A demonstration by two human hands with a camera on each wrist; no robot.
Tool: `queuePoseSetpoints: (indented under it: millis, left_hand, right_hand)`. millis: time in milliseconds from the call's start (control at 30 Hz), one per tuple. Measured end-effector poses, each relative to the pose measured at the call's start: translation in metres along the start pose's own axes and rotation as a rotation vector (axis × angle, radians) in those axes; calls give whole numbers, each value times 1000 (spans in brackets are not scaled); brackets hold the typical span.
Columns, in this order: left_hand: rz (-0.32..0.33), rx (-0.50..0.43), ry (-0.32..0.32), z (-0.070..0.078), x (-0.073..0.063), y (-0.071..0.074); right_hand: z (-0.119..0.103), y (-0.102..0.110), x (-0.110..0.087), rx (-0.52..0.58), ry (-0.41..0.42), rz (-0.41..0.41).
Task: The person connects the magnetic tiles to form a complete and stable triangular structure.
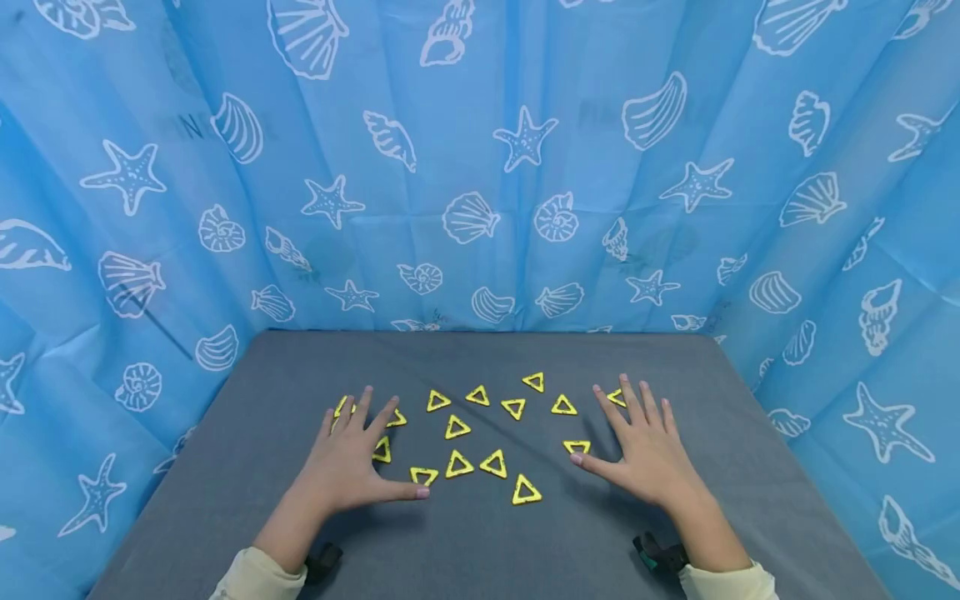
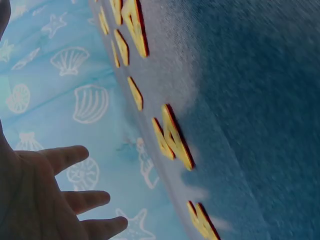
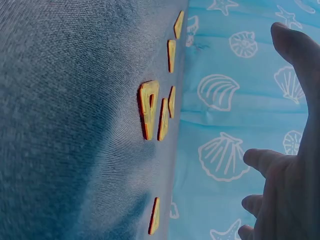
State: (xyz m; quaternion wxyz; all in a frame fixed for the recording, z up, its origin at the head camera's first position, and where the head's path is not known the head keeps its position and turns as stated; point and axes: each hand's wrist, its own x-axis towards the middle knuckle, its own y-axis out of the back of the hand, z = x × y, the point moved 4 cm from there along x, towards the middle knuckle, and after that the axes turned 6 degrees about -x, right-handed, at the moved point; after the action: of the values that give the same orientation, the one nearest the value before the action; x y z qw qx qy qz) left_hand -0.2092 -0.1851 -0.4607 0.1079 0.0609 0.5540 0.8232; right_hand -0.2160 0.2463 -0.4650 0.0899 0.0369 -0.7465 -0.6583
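Observation:
Several flat yellow triangles (image 1: 457, 427) with hollow centres lie scattered over the middle of a grey cloth-covered table (image 1: 495, 550). My left hand (image 1: 348, 462) hovers over the left of them, fingers spread, partly covering a few; its thumb reaches toward one triangle (image 1: 423, 476). On the other side my right hand (image 1: 648, 458) is spread too, its thumb tip close to a triangle (image 1: 576, 447) and its fingers near another (image 1: 617, 398). Both wrist views show the left hand (image 2: 45, 200) and the right hand (image 3: 290, 175) raised above the cloth, holding nothing.
A blue curtain (image 1: 408, 208) printed with white shells and starfish hangs behind the table and along both sides. Dark straps with small devices (image 1: 660, 553) sit at the wrists, beside pale sleeves (image 1: 731, 582).

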Motion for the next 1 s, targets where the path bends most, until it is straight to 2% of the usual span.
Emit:
queuePoseSetpoints:
  millis: [167, 300, 433, 567, 667, 833, 1000]
  left_hand:
    - [6, -5, -3, 10, 3, -3]
    - [13, -17, -21, 21, 7, -7]
    - [75, -52, -66, 36, 10, -15]
    - [131, -153, -125, 54, 11, -24]
    - [120, -229, -158, 70, 12, -33]
    - [57, -312, -194, 94, 17, -53]
    - [1, -352, -211, 116, 20, -72]
  right_hand:
    - [-2, 0, 0, 30, 7, 2]
    - [-4, 0, -1, 107, 65, 14]
    - [-7, -4, 0, 245, 157, -12]
    - [-6, -13, 4, 339, 204, -54]
    - [-1, -18, 7, 384, 207, -65]
    - [5, -24, 11, 452, 230, -81]
    - [5, -28, 13, 482, 241, -112]
